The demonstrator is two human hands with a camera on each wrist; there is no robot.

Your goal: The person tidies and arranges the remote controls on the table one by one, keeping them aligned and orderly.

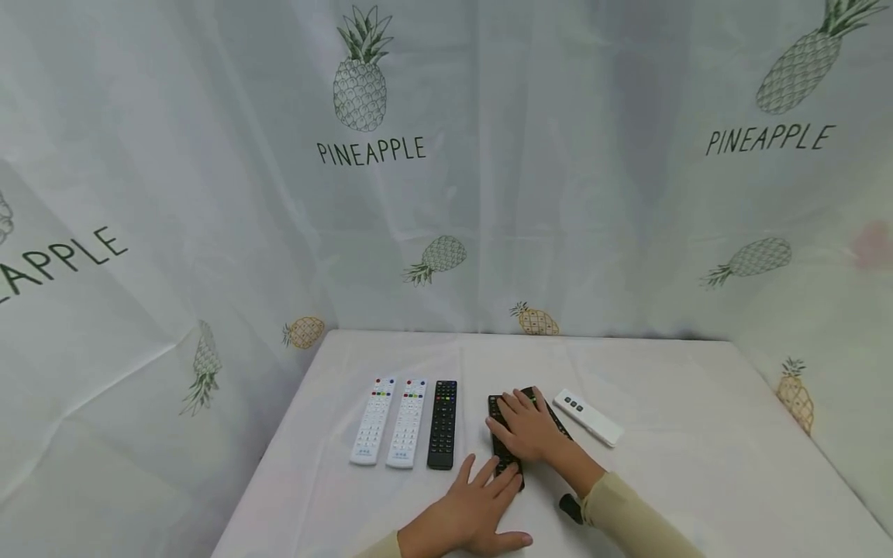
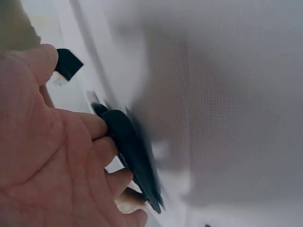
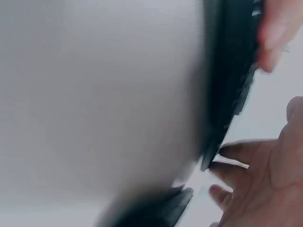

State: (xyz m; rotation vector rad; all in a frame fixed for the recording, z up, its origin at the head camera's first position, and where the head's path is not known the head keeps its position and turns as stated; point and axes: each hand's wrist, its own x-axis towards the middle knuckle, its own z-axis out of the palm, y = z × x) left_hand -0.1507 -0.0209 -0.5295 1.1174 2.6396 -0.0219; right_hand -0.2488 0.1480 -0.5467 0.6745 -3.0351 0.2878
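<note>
A black remote control [image 1: 504, 447] lies on the white-covered table, with both hands at it. My right hand [image 1: 532, 432] rests its extended fingers across the upper part; in the right wrist view a fingertip [image 3: 270, 59] touches the remote's edge. My left hand [image 1: 474, 511] is spread, its fingertips touching the remote's lower end. Its palm and fingers show against the dark remote [image 2: 132, 151] in the left wrist view. Another black remote [image 1: 558, 421] slants out from behind the right hand, partly hidden. A black rounded end [image 1: 570, 508] pokes out by the right sleeve.
To the left, two white remotes [image 1: 372, 422] and a black remote [image 1: 443, 426] lie side by side in a row. A white remote [image 1: 588, 417] with a few dark buttons lies slanted on the right. Behind the table [image 1: 670, 372] hangs a pineapple-print curtain [image 1: 572, 194].
</note>
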